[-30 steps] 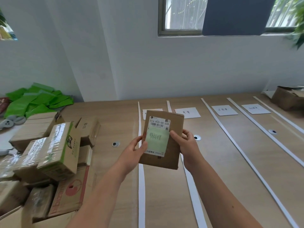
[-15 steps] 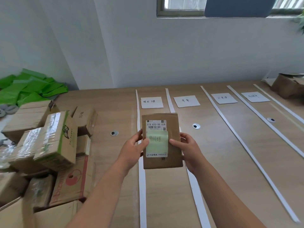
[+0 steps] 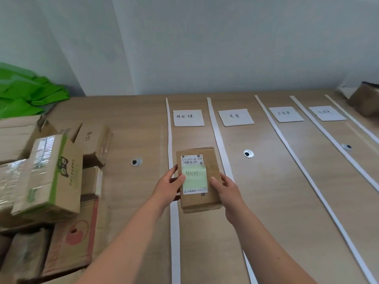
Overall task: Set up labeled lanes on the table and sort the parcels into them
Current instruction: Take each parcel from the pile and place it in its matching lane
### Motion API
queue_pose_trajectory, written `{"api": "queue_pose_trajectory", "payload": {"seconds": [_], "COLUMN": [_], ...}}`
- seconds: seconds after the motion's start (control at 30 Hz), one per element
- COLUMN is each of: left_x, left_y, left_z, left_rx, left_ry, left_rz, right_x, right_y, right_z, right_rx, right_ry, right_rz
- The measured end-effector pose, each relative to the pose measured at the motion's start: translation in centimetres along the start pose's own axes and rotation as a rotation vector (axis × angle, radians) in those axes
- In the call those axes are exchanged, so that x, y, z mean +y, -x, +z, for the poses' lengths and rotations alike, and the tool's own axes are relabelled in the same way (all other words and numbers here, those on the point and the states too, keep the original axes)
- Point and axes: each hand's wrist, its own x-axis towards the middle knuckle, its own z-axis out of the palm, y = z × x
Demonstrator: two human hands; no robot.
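Observation:
A small brown parcel [image 3: 209, 199] with a white shipping label and a green sticky note lies flat in the leftmost lane of the wooden table [image 3: 266, 201]. My left hand [image 3: 168, 187] grips its left edge, thumb on the note. My right hand [image 3: 225, 188] grips its right edge. White tape strips [image 3: 218, 140] mark the lanes. Handwritten paper labels head each lane: first label [image 3: 188, 117], second label [image 3: 235, 117], third label [image 3: 285, 114], fourth label [image 3: 326, 113].
A pile of cardboard boxes [image 3: 51, 177] fills the table's left side, with green bags [image 3: 24, 93] behind it. Another brown box [image 3: 365, 101] sits at the far right. Round cable grommets [image 3: 248, 153] dot the tabletop. A white wall stands behind.
The parcel has gone from upright in front of me down to lying flat in the leftmost lane. Both hands came down with it, and my view tilted downward.

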Motion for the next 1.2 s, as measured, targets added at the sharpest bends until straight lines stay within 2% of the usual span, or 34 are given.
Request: {"api": "queue_pose_trajectory", "payload": {"seconds": [0.1, 0.4, 0.77, 1.0, 1.2], "left_x": [-0.2, -0.8, 2.8, 5.1, 6.0], "left_y": [-3.7, -17.6, -31.4, -34.5, -32.3], "left_z": [0.7, 1.3, -0.1, -1.1, -0.6], "left_rx": [-0.018, -0.034, 0.024, 0.068, 0.127], "left_ry": [-0.066, -0.229, -0.266, -0.241, -0.219], "left_rz": [-0.039, -0.133, -0.112, -0.104, -0.065], "right_x": [-0.8, -1.1, -3.9, -5.6, -7.2], "right_y": [-3.6, -15.3, -29.5, -33.7, -31.6], "right_z": [0.3, 1.9, 5.5, 6.8, 7.2], "right_rx": [-0.078, -0.107, -0.114, -0.114, -0.052], "right_ry": [0.075, 0.109, 0.14, 0.119, 0.166], "right_rz": [0.036, 0.137, 0.081, 0.136, 0.133]}}
